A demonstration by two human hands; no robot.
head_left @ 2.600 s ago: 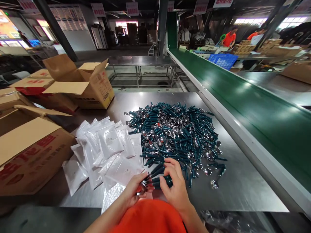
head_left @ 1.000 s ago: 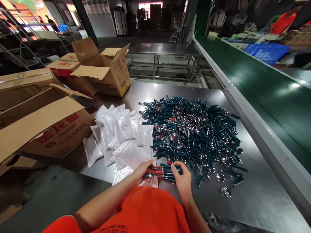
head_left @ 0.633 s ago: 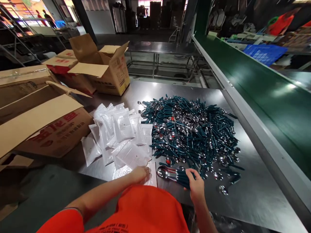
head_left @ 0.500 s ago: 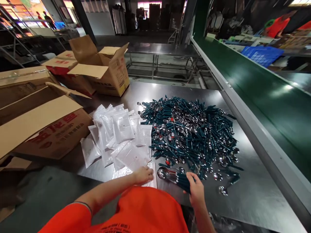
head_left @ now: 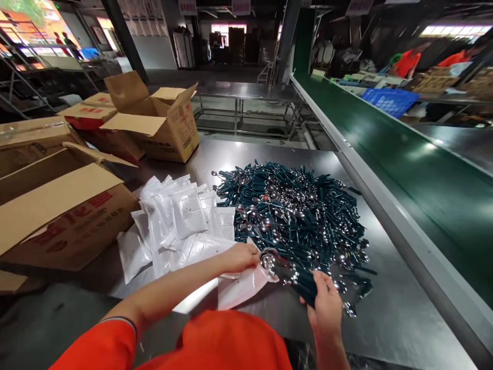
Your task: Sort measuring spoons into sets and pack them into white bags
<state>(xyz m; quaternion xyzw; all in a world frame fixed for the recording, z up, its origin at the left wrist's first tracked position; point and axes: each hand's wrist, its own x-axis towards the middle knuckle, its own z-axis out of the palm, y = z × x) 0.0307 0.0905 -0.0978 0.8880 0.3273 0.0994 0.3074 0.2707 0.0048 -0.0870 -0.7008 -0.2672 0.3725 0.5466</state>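
Observation:
My right hand (head_left: 325, 303) is closed round the dark green handles of a bundle of spoons (head_left: 304, 283), bowls pointing left. The metal bowls sit at the mouth of a white padded mailer bag (head_left: 242, 288); how far in they reach I cannot tell. My left hand (head_left: 242, 257) grips the upper edge of that bag by its mouth, fingers partly hidden. Behind my right hand spreads a big pile of loose green-handled spoons (head_left: 292, 205). A heap of white padded mailers (head_left: 188, 210) lies beyond my left forearm.
An open carton (head_left: 77, 221) stands at the left, with another open carton (head_left: 173, 128) behind it. The metal table (head_left: 385, 308) borders a green conveyor belt (head_left: 385, 128) on the right. A blue crate (head_left: 391, 102) and people in orange are beyond the belt.
My left hand has lifted a mailer by its mouth and moved right. My right hand has shifted slightly right, and the bundle's spoon bowls now meet the bag's opening.

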